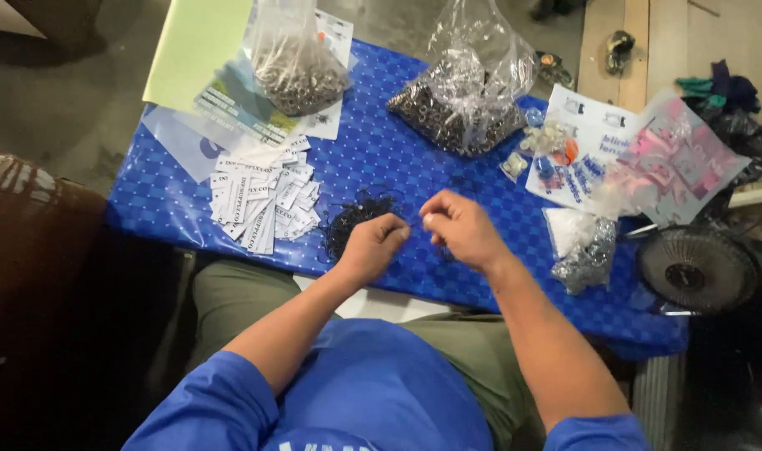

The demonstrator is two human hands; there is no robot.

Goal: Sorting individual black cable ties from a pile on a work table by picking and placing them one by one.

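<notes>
I see my left hand (371, 246) pinched beside the pile of black loops (356, 215), my right hand (463, 227) pinching something too small to tell, above the blue table (381, 159).

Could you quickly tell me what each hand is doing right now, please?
Left hand: fingers curled shut beside the pile of black loops; what it holds cannot be told.
Right hand: fingertips pinched together; anything between them is too small to see.
</notes>
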